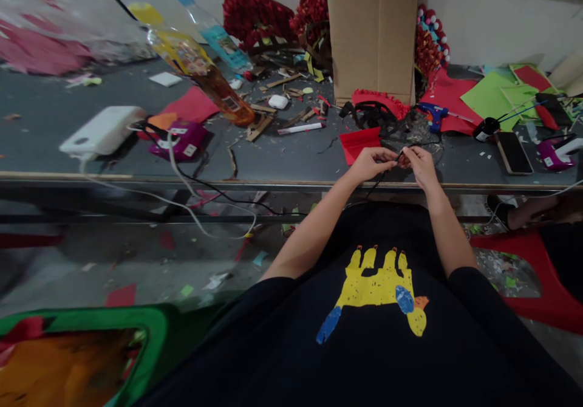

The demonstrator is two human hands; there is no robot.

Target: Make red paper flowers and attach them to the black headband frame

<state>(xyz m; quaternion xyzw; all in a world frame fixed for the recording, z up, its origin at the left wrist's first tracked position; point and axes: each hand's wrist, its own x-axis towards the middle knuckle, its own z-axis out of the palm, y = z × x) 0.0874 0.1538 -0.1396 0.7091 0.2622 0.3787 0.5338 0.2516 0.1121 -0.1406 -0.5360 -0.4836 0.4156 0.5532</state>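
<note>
Left hand (373, 161), right hand (422, 163): fingers (385, 166) pinched nearly closed on thin dark strip (400, 155); probably light, bendy. Best gripped near ends.

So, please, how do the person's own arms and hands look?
The left hand and right hand are bare, without gloves. The dark sleeves are short, leaving the forearms uncovered; no watch or bracelet shows.

Thin dark piece (400, 155) (exact form unclear), pinched between fingers (413, 154), over the table (277, 161), near its front edge
</note>
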